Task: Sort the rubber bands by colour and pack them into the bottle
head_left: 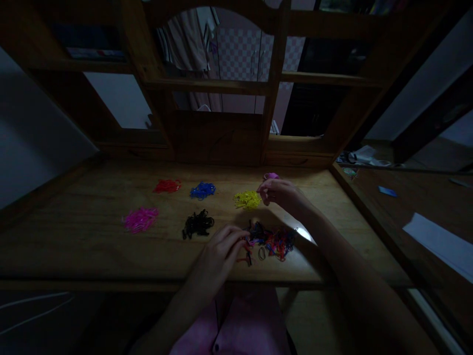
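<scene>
My left hand [221, 249] is at the left edge of a mixed pile of coloured rubber bands [281, 241], its thumb and index finger pinched together on a band that is mostly hidden. My right hand [279, 192] hovers at the right side of a yellow rubber band pile [247, 199], fingers bent and slightly apart, with nothing visible between them. Sorted by colour, other heaps lie to the left: black bands [198, 224], blue bands [202, 190], red bands [167, 185] and pink bands [141, 219]. One dark loop [262, 253] lies separately beside the mixed pile.
A small pink object [271, 175] sits behind my right hand. The wooden desk [92, 246] has a shelf frame [207, 88] rising along its back. On the right, a lower brown surface [414, 197] holds white paper [441, 244] and a small blue packet [387, 191].
</scene>
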The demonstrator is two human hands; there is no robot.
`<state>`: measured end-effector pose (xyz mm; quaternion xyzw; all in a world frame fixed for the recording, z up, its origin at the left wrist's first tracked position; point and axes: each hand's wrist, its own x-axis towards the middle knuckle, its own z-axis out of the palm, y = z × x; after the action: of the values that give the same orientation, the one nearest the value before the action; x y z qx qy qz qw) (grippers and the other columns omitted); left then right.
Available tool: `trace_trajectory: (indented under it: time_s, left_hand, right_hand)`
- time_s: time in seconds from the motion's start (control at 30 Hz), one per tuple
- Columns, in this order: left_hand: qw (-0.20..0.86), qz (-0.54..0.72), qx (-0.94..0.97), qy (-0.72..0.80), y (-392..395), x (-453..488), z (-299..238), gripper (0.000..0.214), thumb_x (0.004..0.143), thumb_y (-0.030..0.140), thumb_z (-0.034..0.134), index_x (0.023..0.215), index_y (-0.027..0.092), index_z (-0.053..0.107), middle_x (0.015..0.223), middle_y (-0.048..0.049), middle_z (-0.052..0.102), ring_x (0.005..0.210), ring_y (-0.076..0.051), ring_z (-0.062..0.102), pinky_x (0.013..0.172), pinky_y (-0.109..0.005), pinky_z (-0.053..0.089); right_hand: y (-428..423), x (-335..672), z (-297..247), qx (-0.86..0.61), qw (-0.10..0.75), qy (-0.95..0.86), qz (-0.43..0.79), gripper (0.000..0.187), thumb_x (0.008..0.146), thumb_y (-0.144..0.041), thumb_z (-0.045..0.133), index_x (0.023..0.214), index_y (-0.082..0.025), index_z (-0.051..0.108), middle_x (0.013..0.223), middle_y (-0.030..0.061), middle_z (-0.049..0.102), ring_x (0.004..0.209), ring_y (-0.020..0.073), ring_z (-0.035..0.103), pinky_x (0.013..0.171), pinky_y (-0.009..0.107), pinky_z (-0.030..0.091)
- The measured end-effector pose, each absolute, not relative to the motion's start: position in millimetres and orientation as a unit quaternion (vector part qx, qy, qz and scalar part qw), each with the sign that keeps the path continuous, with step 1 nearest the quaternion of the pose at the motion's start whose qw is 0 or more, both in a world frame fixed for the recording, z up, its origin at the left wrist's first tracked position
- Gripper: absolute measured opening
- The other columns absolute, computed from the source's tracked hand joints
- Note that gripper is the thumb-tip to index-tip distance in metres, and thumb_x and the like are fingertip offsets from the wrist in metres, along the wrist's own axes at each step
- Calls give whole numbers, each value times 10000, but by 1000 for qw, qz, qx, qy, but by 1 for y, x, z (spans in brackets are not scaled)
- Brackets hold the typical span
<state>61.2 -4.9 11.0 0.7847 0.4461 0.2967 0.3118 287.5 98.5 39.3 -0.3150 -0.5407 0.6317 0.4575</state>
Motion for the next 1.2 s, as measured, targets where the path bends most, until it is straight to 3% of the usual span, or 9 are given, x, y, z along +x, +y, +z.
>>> trace_trajectory:
  time_s: [0.27,0.57,0.87,1.0,1.2]
  left_hand:
    - [342,212,811,425,-11,51,18,204,897,194,574,1074,274,636,1091,-27,603,1055,-190,581,930,-310,478]
    - [290,251,814,436,-5,71,18,151,918,195,539,1011,242,649,1050,-49,593,1040,-212,564,924,-366,481]
    - [182,241,878,371,17,97,17,342,926,137,482,1238,259,552,1221,-64,559,1203,-238,488,1048,-435,412]
    - [184,204,895,352,21,103,14,352,899,69,467,1177,248,588,1130,-55,588,1152,-229,518,1012,-421,442]
    - [209,203,884,365,28,104,16,177,915,138,512,989,200,660,1049,-54,599,1023,-207,568,929,-363,483]
  right_hand:
    - [100,287,37,-309,461,-537,636,183,816,-303,637,800,-140,719,767,62,606,681,140,547,609,275,451]
    - [101,288,38,-314,459,-539,633,195,827,-316,623,801,-148,718,760,57,606,667,139,542,613,287,446]
    - [100,288,40,-307,471,-538,628,194,804,-335,646,775,-161,725,755,52,620,687,144,545,607,272,457]
    - [100,289,42,-306,469,-540,628,202,793,-337,648,778,-151,726,709,38,601,676,143,545,609,266,459]
    - [99,289,42,-294,462,-548,632,218,824,-340,626,791,-150,727,704,35,600,655,133,538,609,261,454]
